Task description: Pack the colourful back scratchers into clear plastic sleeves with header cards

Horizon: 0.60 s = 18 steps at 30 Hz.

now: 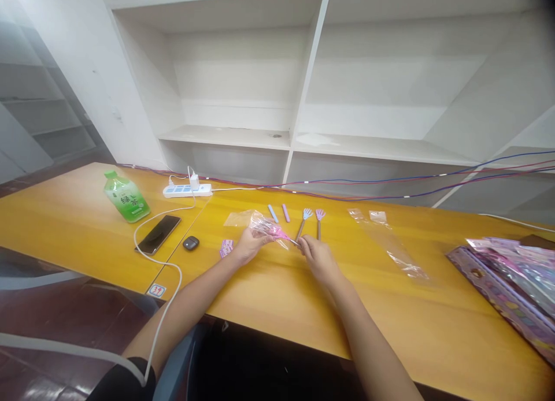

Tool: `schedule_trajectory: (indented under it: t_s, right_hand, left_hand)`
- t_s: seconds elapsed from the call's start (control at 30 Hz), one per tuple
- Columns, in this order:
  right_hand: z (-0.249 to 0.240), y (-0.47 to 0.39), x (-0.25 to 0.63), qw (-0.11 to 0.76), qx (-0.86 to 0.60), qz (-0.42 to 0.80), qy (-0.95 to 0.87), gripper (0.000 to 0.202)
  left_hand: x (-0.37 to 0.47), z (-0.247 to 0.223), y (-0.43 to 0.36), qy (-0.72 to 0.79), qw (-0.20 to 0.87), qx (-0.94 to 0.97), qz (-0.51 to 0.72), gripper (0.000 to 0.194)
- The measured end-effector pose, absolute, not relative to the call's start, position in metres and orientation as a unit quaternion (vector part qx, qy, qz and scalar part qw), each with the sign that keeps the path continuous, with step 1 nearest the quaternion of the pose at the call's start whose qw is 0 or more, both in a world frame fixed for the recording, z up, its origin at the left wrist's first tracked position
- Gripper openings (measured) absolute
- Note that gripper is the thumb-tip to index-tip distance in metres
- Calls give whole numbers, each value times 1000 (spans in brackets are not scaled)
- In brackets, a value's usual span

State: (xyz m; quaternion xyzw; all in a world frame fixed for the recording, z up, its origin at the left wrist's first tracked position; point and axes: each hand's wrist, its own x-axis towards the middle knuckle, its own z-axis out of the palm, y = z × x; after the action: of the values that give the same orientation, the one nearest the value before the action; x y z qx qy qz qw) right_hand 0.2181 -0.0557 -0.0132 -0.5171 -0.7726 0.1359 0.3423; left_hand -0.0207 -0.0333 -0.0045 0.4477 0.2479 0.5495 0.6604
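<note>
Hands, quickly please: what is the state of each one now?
Left hand: closed on a clear plastic bag with a pink tool inside.
Right hand: fingertips pinched on the thin handle end sticking out of the bag.

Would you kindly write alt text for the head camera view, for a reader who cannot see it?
At a yellow wooden table, the left hand holds a clear plastic bag while the right hand grips a pink hand-shaped scratcher partly inside it. Two more scratchers, a green tea bottle and a black phone lie nearby.
</note>
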Motion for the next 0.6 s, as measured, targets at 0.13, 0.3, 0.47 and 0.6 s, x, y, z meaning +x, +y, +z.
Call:
schedule_trajectory:
  t_s: [0.13,0.3,0.47,0.6]
  right_hand:
    - [-16,-55,213,361,-519,132,-764,42]
    - [-22,-58,201,390,-526,174,-735,30]
    - [-23,-63,188,425,-507,207,-721,32]
    - [-17,-67,188,415,-493,207,-737,37]
  left_hand:
    - [-17,-9,-33,251,667,456,534,64]
    - [-13,-15,-36,272,661,476,512,60]
    - [-7,-18,-40,267,682,482,481,52]
    - [-4,-21,-38,263,689,442,510,45]
